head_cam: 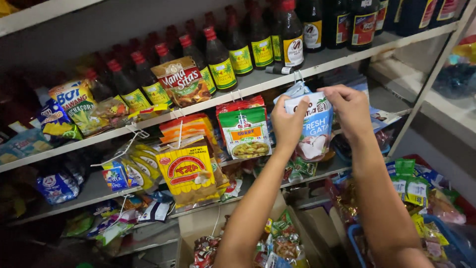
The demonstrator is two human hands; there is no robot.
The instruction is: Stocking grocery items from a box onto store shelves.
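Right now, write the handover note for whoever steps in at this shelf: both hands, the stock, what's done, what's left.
Left hand: grips the left top corner of the blue and white sachet.
Right hand: pinches the sachet's right top corner, just under the white wire hook on the shelf edge.
Stock: the sachet hangs in front of others on that hook; green and red curry packets and yellow packets hang to the left; dark bottles stand on the shelf above.
Done: other hooks carry packets.
Left: whether this sachet is seated on the hook cannot be told; check it. A cardboard box of packets sits below.
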